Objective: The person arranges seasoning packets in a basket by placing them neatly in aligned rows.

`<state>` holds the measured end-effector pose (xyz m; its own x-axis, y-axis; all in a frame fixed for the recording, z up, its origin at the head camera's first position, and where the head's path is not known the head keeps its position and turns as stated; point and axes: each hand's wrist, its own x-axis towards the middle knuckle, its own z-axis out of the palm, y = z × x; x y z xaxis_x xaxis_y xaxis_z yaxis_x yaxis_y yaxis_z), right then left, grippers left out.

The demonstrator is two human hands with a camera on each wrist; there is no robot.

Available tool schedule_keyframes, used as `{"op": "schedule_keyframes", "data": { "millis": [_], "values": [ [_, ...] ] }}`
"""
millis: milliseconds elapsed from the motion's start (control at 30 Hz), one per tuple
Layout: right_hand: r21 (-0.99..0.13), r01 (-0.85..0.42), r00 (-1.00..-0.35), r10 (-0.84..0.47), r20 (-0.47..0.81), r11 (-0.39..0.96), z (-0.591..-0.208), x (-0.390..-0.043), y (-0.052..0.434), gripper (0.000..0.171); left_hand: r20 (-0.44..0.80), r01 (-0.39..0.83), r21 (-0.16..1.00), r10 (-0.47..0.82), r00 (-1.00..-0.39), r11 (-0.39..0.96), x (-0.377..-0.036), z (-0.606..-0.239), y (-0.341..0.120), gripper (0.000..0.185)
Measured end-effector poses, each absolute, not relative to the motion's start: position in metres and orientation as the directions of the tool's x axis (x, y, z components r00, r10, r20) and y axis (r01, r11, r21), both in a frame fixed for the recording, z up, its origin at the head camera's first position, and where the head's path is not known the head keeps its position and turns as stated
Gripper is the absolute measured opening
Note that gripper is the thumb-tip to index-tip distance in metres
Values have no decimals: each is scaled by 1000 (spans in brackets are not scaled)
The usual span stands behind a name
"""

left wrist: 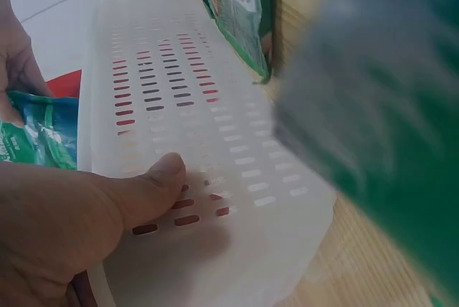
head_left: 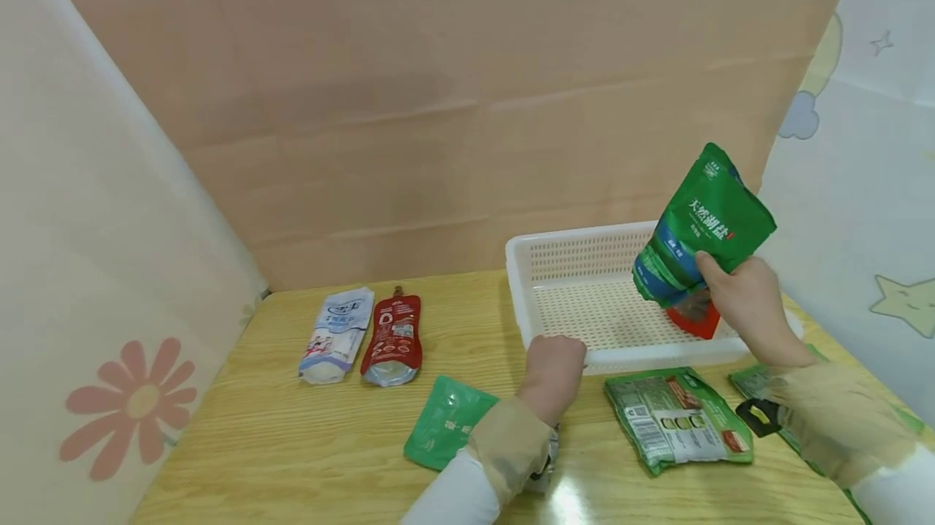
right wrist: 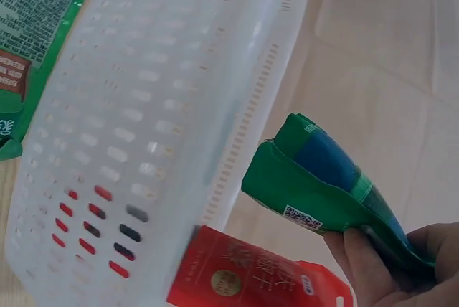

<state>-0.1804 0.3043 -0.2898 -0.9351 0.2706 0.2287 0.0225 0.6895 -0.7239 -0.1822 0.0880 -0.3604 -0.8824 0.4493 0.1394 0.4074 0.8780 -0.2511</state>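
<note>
A white perforated plastic basket stands at the right of the table against the back. My left hand grips its front rim near the left corner; in the left wrist view the thumb presses the outer wall. Above the basket's right part, my right hand holds a green and blue salt bag, pinched near its lower edge and tilted. Inside the basket, below that bag, a red packet leans at the right end, partly hidden. It also shows as a red packet in the right wrist view.
In front of the basket lies a green printed packet; another is partly under my right forearm. Left of my left hand is a plain green packet. Farther left lie a white pouch and a red spouted pouch.
</note>
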Motion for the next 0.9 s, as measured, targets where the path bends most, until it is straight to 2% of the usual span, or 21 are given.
{"op": "schedule_keyframes", "data": {
  "millis": [400,667,900],
  "values": [
    [-711,5,-941,243,234,703,-303,-195,288,53,154,409,-226,447,-881,884,-183,-364,78,10],
    [-686,-10,-929,247,275,727,-312,-203,279,45,182,413,-246,461,-869,877,-178,-361,72,15],
    [-669,-24,-922,242,302,743,-321,-208,278,42,145,412,-232,450,-881,881,-179,-359,66,7]
  ]
}}
